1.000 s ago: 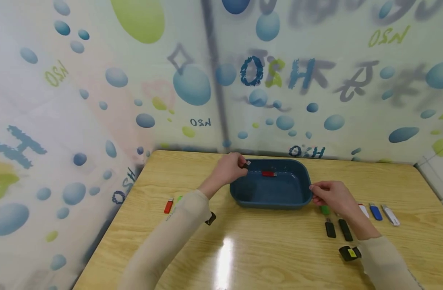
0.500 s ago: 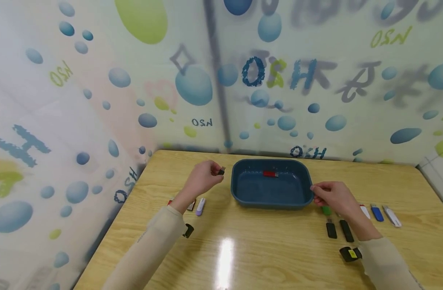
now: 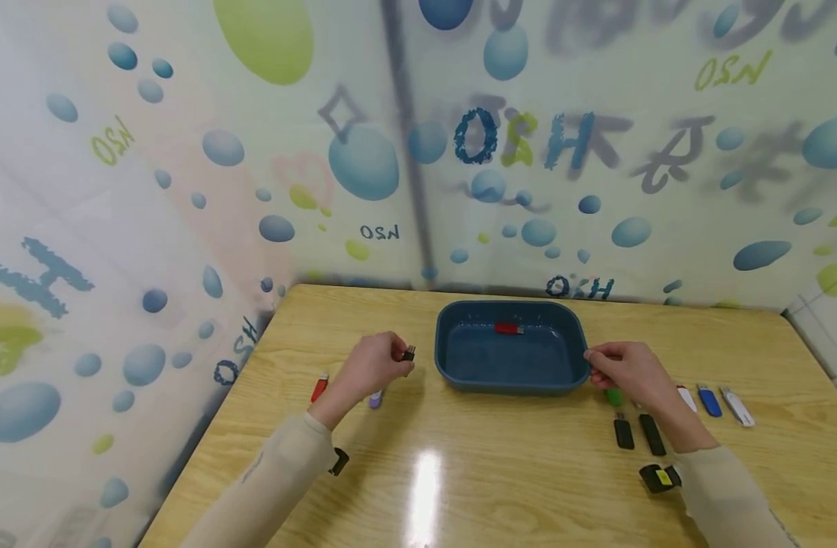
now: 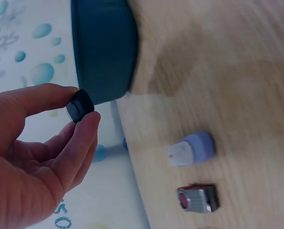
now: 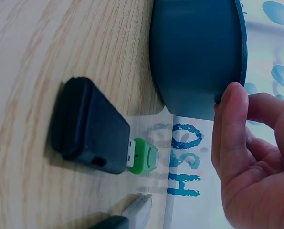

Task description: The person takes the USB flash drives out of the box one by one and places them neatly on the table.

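My left hand (image 3: 365, 374) pinches a small black USB flash drive (image 4: 79, 106) between thumb and fingers, above the table just left of the dark blue plastic basin (image 3: 510, 387). The drive's metal plug points up and away in the head view. With thumb and fingertips, my right hand (image 3: 629, 371) holds the basin's right rim; the exact contact is partly hidden by the fingers in the right wrist view. A red USB flash drive (image 3: 507, 329) lies inside the basin, near its back wall.
Left of the basin lie a red drive (image 3: 319, 388), a purple-and-white one (image 4: 193, 149) and a silver-and-red one (image 4: 198, 199). Several more stand right: black (image 3: 623, 431), green (image 3: 613, 396), blue (image 3: 710, 401), white (image 3: 737, 407). A patterned wall sheet (image 3: 364, 251) rises behind the wooden table (image 3: 514, 479).
My left hand has moved from over the basin's left rim to the left and nearer to me, still pinching the black flash drive. The right hand and basin stay in place.
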The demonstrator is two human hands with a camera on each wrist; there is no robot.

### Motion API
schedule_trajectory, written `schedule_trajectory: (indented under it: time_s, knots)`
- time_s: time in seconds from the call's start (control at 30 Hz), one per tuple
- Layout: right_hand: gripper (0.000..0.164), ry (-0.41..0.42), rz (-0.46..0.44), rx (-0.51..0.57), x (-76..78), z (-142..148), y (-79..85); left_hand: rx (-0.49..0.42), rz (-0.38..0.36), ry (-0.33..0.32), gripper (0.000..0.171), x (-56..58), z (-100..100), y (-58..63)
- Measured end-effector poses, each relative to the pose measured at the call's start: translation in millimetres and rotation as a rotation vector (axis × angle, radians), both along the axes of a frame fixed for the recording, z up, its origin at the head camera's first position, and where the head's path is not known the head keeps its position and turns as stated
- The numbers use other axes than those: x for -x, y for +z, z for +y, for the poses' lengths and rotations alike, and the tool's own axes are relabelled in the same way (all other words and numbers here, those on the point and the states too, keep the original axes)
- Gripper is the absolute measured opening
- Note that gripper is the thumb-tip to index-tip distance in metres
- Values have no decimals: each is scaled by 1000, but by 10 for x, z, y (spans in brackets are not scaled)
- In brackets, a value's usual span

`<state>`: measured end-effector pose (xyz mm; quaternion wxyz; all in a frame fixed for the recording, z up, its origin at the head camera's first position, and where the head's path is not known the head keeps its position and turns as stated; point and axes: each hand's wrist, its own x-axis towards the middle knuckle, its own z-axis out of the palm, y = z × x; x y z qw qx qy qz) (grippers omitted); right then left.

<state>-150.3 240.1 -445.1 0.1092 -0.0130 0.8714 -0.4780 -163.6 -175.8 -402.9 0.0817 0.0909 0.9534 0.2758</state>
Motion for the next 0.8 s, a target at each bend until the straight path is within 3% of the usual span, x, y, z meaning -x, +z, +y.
schedule_trajectory:
  time_s: [0.37,0.8]
  knots:
    - [44,5,-3,0,14,4,-8,133,34,-23,18,-140,-102,-272]
    - [46,3,-16,1,14,-3,24,161,-42,-6,21,-205,-72,-421]
